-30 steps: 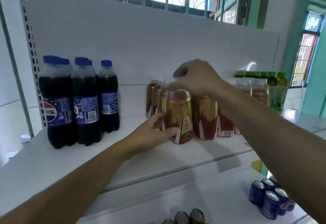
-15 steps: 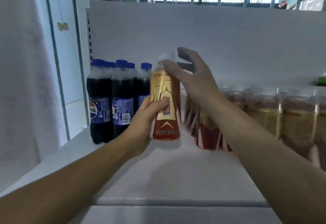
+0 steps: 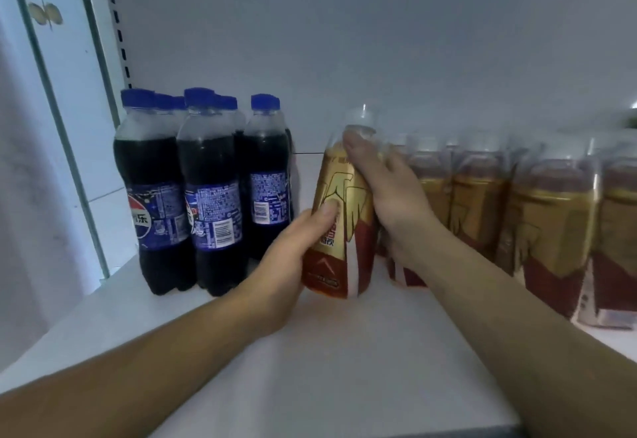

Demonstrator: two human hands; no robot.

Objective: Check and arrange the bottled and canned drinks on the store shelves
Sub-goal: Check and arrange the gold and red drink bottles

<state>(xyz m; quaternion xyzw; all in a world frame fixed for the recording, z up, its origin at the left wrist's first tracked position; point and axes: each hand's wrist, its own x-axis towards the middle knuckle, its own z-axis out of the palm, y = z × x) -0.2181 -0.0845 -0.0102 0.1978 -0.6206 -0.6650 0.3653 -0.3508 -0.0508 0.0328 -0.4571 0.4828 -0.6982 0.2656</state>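
Observation:
A gold-and-red labelled drink bottle (image 3: 348, 231) with a clear cap is tilted slightly, its base just above or on the white shelf (image 3: 310, 351). My left hand (image 3: 296, 251) grips its lower body, thumb across the label. My right hand (image 3: 386, 193) wraps its upper part from the right, fingertips near the neck. Right of it stands a row of matching gold-and-red bottles (image 3: 551, 231). Left of it is a cluster of dark cola bottles (image 3: 206, 203) with blue caps.
A white back panel (image 3: 344, 41) closes the shelf behind the bottles. A slotted shelf upright (image 3: 119, 34) rises at the left, with a pale wall beyond it. The shelf's front edge (image 3: 448, 432) runs along the bottom right.
The held bottle has shifted a little right and lower, nearer the gold-and-red row. My right hand went from open fingers at the cap to a grip on the bottle. The view moved closer.

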